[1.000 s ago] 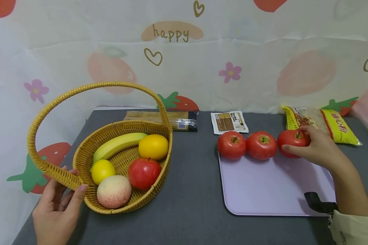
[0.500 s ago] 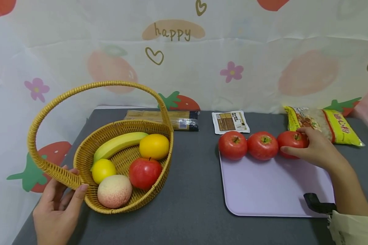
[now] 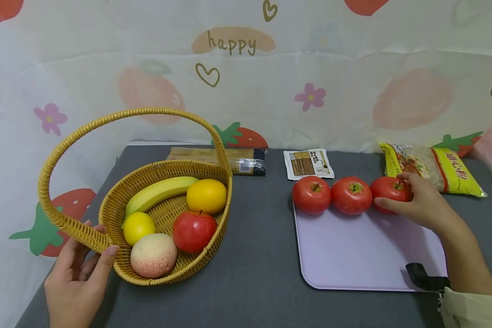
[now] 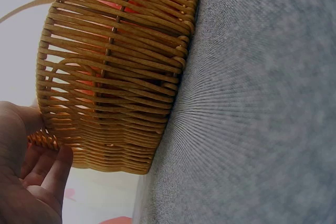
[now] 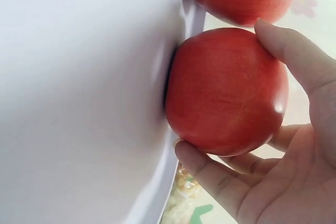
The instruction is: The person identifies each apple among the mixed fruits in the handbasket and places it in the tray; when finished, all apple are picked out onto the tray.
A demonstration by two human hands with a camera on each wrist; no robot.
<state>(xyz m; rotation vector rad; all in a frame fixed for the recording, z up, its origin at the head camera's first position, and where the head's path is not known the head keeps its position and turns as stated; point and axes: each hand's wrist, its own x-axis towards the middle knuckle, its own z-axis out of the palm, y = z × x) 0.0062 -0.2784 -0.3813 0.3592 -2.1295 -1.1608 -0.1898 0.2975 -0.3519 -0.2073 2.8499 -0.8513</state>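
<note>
My left hand grips the near-left end of the handle of a woven basket, thumb on the rim side and fingers behind. Inside the basket lie a banana, an orange-yellow fruit, a lemon, a peach and a red apple. On the right, my right hand holds the rightmost apple between thumb and fingers, at the back of a lilac tray. Two more apples, a left one and a middle one, sit in line with it.
Behind the basket lies a pack of dry noodles. A white sachet is behind the left apple, and a yellow food bag is behind the right hand. A printed cloth hangs at the table's back edge.
Hardly anything differs. The head view has shifted slightly; both hands keep their places on the basket handle and the rightmost apple.
</note>
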